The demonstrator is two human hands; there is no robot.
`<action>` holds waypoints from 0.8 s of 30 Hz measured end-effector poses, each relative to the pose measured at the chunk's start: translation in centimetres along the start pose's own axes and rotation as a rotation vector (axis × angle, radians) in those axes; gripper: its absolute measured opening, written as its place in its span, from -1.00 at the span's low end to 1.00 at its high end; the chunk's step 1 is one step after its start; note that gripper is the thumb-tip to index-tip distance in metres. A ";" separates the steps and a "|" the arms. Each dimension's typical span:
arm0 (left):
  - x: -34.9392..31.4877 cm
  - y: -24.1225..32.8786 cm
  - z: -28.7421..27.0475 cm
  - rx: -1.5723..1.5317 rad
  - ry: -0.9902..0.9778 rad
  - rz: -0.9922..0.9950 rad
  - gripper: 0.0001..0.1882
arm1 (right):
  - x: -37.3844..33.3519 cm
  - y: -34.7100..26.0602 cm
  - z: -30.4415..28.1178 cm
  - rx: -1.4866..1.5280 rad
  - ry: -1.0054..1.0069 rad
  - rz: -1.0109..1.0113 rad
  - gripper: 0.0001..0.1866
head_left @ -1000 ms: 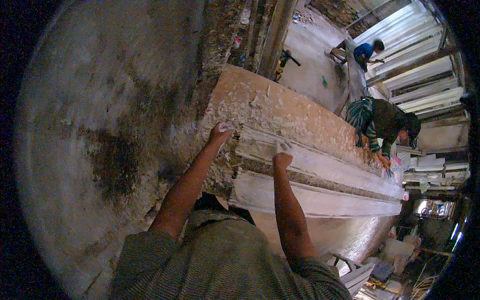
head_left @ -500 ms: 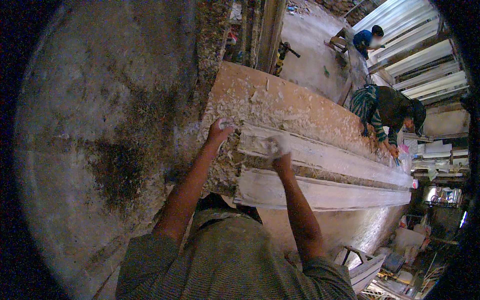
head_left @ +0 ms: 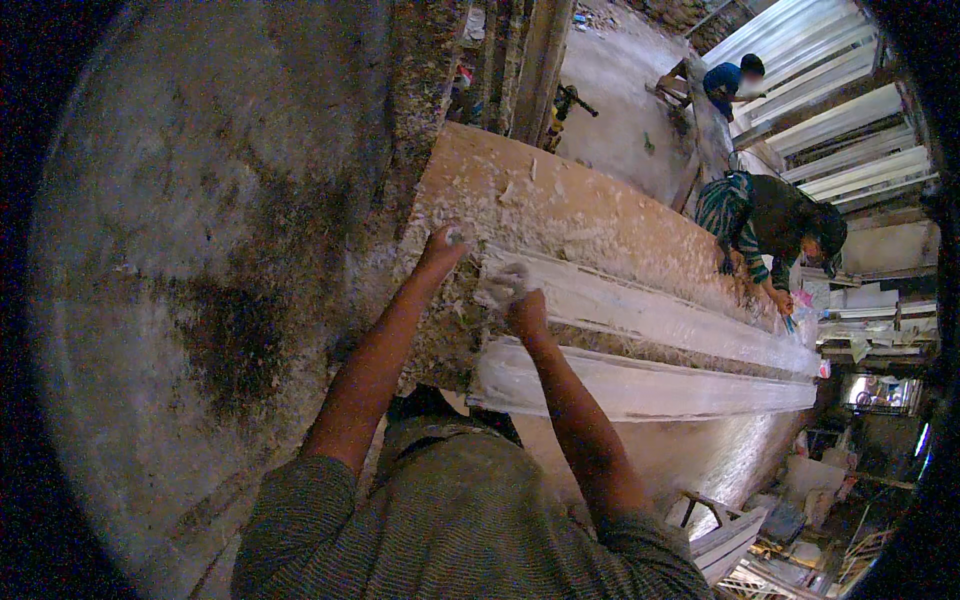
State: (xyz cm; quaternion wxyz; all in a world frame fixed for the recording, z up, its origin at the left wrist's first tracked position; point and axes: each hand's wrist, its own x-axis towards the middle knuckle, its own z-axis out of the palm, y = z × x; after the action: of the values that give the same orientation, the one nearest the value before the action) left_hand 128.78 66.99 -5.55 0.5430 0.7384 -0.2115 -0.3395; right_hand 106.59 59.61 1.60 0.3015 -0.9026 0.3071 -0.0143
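Observation:
Two long white strips, a far one (head_left: pixel 640 300) and a near one (head_left: pixel 640 383), lie side by side and run off to the right on a work surface. Over the left end of the far strip, my right hand (head_left: pixel 527 312) is closed on a whitish lump (head_left: pixel 508 284), whose exact kind is unclear. My left hand (head_left: pixel 440 250) is at the debris-covered left end of the surface, its fingers curled. Something pale shows at its fingertips, too small to name. Pale flakes and scraps cover the orange-brown board (head_left: pixel 600 205) beyond the strips.
A co-worker in a dark cap (head_left: pixel 785 225) bends over the far right end of the board, hands near the strips. Farther back another person in blue (head_left: pixel 725 85) works by white slatted panels (head_left: pixel 800 45). A yellow-and-black tool (head_left: pixel 562 115) stands behind the board.
My right hand has moved left along the far strip with the whitish lump, closer to my left hand. My left hand has shifted slightly away from me.

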 end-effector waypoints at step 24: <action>-5.2 -6.1 -0.5 -0.103 0.066 -0.196 -0.37 | 3.5 -4.6 -1.4 -0.347 0.411 0.062 -0.49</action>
State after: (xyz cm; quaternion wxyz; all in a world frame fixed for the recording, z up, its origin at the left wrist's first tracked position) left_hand 125.25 72.76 -9.83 0.5511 0.7375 -0.1027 -0.3768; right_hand 111.62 59.82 4.75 0.0738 -0.9090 0.3873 -0.1351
